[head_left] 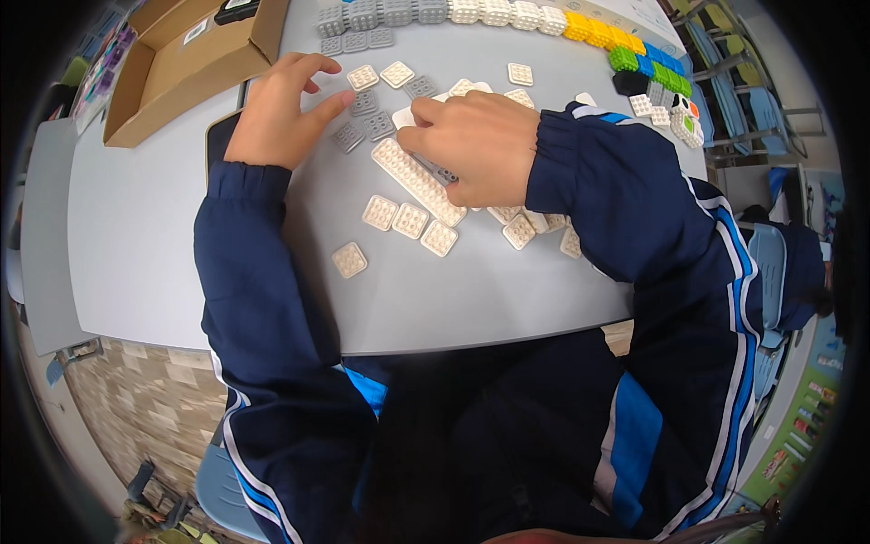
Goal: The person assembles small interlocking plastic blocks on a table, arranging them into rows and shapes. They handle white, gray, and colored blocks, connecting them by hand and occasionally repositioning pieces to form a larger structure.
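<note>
Your right hand (pixel 476 145) is curled down onto the long white studded strip (pixel 412 177) lying mid-table (pixel 136 236), pinning it flat among loose white square tiles (pixel 410 220), while your left hand (pixel 276 113), fingers spread and holding nothing, rests beside grey square tiles (pixel 362 122).

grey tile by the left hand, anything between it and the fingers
Nothing visible does. The left hand hovers with fingertips just above the grey tiles; only bare table lies around. The right hand presses the long white strip alongside.
</note>
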Demonstrator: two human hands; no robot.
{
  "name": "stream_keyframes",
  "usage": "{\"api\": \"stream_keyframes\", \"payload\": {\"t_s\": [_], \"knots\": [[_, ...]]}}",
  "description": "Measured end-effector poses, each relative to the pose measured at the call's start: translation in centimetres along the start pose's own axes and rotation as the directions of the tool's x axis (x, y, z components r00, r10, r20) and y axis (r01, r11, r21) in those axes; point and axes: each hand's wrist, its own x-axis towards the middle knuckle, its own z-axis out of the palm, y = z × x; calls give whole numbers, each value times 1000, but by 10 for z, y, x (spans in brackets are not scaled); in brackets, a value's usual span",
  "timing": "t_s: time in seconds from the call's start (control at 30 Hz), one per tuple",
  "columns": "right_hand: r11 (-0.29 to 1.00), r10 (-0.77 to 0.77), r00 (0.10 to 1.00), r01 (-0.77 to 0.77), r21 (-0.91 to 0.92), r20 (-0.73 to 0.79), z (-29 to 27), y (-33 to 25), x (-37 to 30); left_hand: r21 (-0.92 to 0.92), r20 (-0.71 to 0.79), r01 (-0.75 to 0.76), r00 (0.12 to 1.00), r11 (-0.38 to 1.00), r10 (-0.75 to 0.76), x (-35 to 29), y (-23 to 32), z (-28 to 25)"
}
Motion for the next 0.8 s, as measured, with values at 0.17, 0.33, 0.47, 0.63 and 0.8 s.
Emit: {"api": "stream_keyframes", "payload": {"t_s": [0.17,0.33,0.47,0.63,0.8], "knots": [[999,-20,996,16,-50,-92,12,-8,-7,18,-48,-25,999,1000,26,0,-6,2],[999,33,999,-32,22,-7,8,-17,-3,23,-35,-4,999,1000,5,0,-5,2],[994,59,998,-61,86,22,5,-18,2,33,-37,-1,999,999,2,0,-10,4],[980,40,999,-42,193,15,1,-15,3,56,-59,-21,998,998,25,0,-12,3],[972,71,997,-78,220,38,-7,-10,5,71,-63,-11,998,997,15,1,-12,4]]}}
